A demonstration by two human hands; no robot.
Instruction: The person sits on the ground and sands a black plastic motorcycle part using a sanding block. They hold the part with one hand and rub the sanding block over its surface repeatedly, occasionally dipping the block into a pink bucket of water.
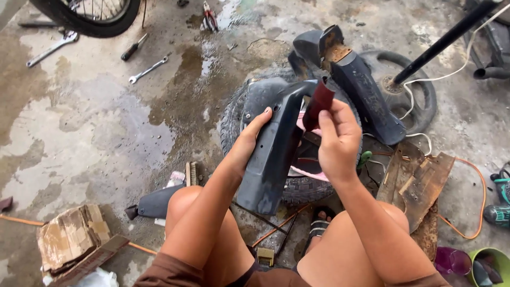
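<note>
Wrenches [149, 69] are left lying on the wet concrete. The dark plastic fender [273, 143] is steadied over the tyre [305, 188] by the left hand [249, 141], clasped around its edge, while dark red sandpaper [319, 103] is pinched against it by the right hand [337, 141].

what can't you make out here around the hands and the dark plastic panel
- Head view: the left hand shows only its back and thumb; the dark plastic panel hides its fingers.
- The sandpaper strip in the right hand: its lower end is hidden behind the fingers.
- The tyre beneath: mostly covered by the panel and hands.
- The bicycle wheel: cut off by the top edge.
</note>
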